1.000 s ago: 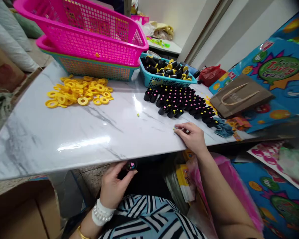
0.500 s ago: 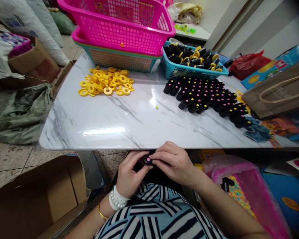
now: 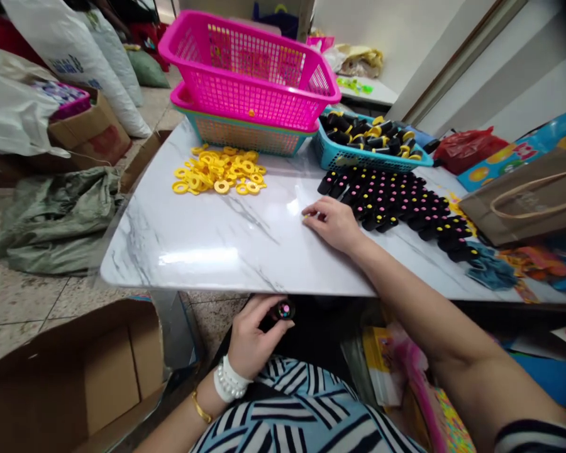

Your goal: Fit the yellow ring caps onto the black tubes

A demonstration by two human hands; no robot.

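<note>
Below the table's front edge, my left hand (image 3: 259, 330) is closed round a small black cylinder (image 3: 283, 310). Its end faces up and shows pink and other coloured bits. My right hand (image 3: 332, 221) rests on the white marbled tabletop (image 3: 207, 233), thumb and forefinger pinched at a tiny yellow-green piece (image 3: 306, 217), mostly covered by the fingertips. Just beyond that hand stand many upright black cylinders (image 3: 396, 198), packed close, with pink or yellow dots on top. Yellow ring-shaped pieces (image 3: 221, 170) lie heaped at the back left.
Stacked pink baskets (image 3: 259, 94) stand at the back. Beside them a blue basket (image 3: 372, 157) holds black cylinders with yellow rings. A brown paper bag (image 3: 538, 201) and a red plastic bag (image 3: 471, 150) are on the right. An open cardboard box (image 3: 108, 377) sits lower left.
My right hand has left the black cylinder and reached forward onto the table, to the tiny yellow-green piece. My left hand still holds the cylinder below the edge. The view has shifted slightly.
</note>
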